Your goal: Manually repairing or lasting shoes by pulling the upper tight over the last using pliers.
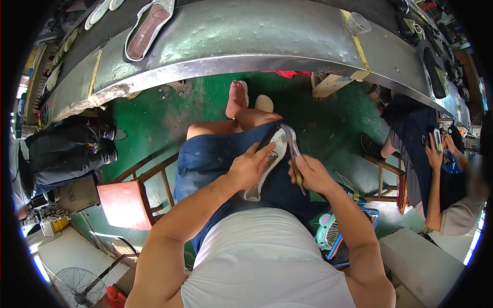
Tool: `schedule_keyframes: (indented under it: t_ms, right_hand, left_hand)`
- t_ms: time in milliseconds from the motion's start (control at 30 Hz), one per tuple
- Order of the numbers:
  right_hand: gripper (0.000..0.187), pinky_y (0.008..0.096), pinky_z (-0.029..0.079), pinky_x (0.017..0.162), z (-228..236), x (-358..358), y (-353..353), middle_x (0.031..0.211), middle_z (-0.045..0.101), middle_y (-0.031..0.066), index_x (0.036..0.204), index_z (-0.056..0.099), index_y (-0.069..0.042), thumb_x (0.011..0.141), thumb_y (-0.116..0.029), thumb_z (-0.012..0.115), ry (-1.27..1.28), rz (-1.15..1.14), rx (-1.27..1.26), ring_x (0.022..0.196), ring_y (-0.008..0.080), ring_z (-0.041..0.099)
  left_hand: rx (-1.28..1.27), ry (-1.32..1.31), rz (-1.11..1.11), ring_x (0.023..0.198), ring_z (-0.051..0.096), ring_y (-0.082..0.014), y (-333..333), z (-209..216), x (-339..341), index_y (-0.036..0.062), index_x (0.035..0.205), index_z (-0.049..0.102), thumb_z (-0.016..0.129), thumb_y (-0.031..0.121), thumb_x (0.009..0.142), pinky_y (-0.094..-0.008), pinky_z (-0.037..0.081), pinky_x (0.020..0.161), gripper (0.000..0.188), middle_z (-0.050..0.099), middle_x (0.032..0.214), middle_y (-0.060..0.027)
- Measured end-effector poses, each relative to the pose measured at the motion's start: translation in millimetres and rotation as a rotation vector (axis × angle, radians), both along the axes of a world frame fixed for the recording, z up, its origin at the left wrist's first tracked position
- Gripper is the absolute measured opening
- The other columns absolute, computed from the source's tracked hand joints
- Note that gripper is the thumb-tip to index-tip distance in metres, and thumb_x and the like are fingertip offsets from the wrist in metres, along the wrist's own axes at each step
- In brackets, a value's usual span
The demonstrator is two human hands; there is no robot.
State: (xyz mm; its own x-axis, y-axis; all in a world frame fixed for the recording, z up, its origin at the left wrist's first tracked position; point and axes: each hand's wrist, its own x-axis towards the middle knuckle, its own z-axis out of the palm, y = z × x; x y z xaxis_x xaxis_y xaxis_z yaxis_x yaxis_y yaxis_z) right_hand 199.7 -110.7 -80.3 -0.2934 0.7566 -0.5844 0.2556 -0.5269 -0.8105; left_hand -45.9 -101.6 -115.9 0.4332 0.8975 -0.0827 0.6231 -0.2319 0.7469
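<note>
My left hand [250, 168] is closed round a shoe upper [265, 175] with a pale edge and dark toe, held sole side up over my lap. My right hand [309, 173] grips metal pincers [292, 142] with a yellowish handle. The curved head of the pincers lies at the toe end of the shoe upper; whether the jaws bite on its edge cannot be made out. A dark blue apron [205, 167] covers my lap beneath both hands.
Ahead stands a metal-topped bench [246, 36] bearing another shoe upper [150, 30], a clear cup [358, 23] and several dark shoes at right. A red-topped stool [125, 203] is at left, a mint-green fan [326, 232] by my right arm. Co-workers sit on both sides.
</note>
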Motion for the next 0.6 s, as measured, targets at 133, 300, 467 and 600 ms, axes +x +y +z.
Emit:
schedule_keyframes:
  t_ms: [133,300,467,600]
  right_hand:
    - [0.051,0.0366,0.054,0.065,3,-19,34,0.074,0.067,0.0121,0.093,0.061,0.004,0.106,-0.042,0.041,-0.293,0.285,0.032,0.068,0.0205,0.069]
    - [0.051,0.0369,0.054,0.063,1,-20,39,0.072,0.066,0.0123,0.086,0.059,0.003,0.106,-0.041,0.042,-0.369,0.389,0.146,0.061,0.0229,0.066]
    - [0.051,0.0371,0.053,0.061,-4,-17,32,0.07,0.066,0.0126,0.086,0.06,0.002,0.106,-0.041,0.042,-0.266,0.288,0.138,0.06,0.0232,0.066]
    - [0.052,0.038,0.053,0.062,10,-19,29,0.07,0.066,0.0142,0.086,0.06,0.003,0.106,-0.041,0.042,-0.17,0.213,0.096,0.062,0.0252,0.066]
  left_hand:
    - [-0.012,-0.006,-0.027,0.099,0.066,-0.0497,2,-5,-6,0.0226,0.143,0.052,0.052,0.024,0.102,-0.0488,0.056,0.088,0.042,0.052,0.134,-0.0343]
    - [0.008,-0.011,-0.053,0.097,0.066,-0.0501,0,-4,-9,0.0231,0.142,0.053,0.052,0.024,0.102,-0.0481,0.057,0.086,0.04,0.049,0.137,-0.0356]
    - [-0.071,-0.124,-0.019,0.126,0.052,-0.049,-4,-13,-8,0.0112,0.156,0.028,0.052,0.026,0.102,-0.0448,0.046,0.106,0.061,0.041,0.144,-0.0363]
    - [-0.353,-0.114,0.136,0.139,0.04,-0.0451,-3,-6,-5,-0.0047,0.155,0.015,0.053,0.029,0.101,-0.0408,0.035,0.115,0.075,0.037,0.149,-0.0354]
